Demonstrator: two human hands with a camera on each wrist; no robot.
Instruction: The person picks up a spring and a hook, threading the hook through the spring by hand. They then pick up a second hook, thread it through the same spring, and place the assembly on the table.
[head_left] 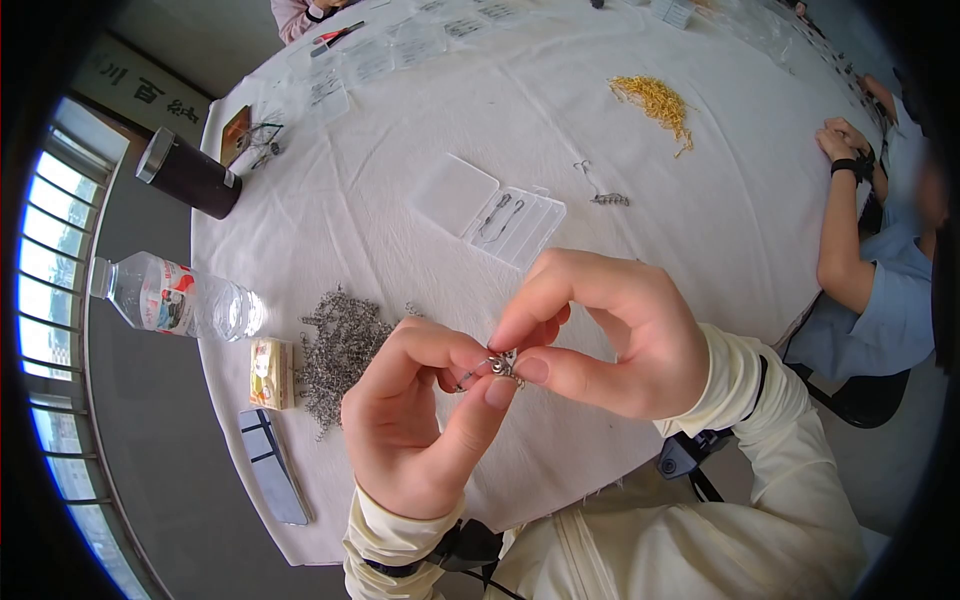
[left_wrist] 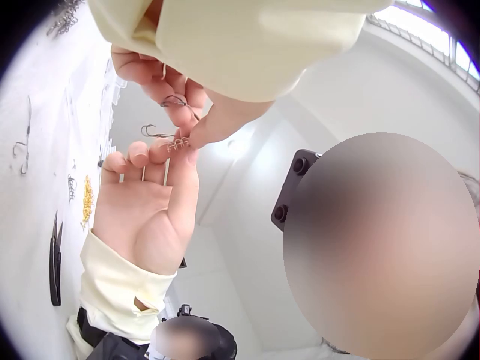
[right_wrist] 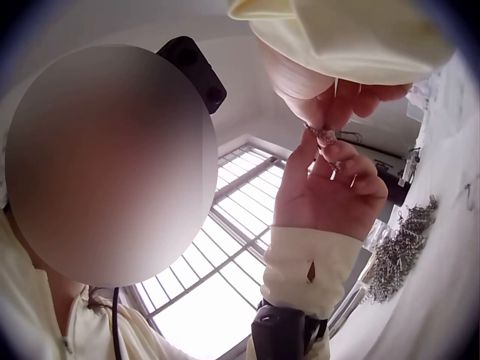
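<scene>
Held up in front of the body, both hands meet at a small metal coil spring (head_left: 503,367). My left hand (head_left: 415,425) pinches it between thumb and index finger, along with a thin wire fish hook (left_wrist: 156,132) that pokes out beside the coil. From the other side, my right hand (head_left: 625,345) pinches the same coil with thumb and index fingertip. Fingertips hide part of the spring and hook. Beyond the hands lies an open clear compartment box (head_left: 535,228) with dark hooks inside. A hook rig with a coil (head_left: 608,199) rests right of the box.
A heap of metal springs (head_left: 340,350) lies left of the hands, beside a tissue pack (head_left: 270,375), phone (head_left: 275,470) and water bottle (head_left: 175,297). Farther back are a dark thermos (head_left: 190,175) and gold-coloured pieces (head_left: 655,100). Another person's arm (head_left: 848,240) is at the right edge.
</scene>
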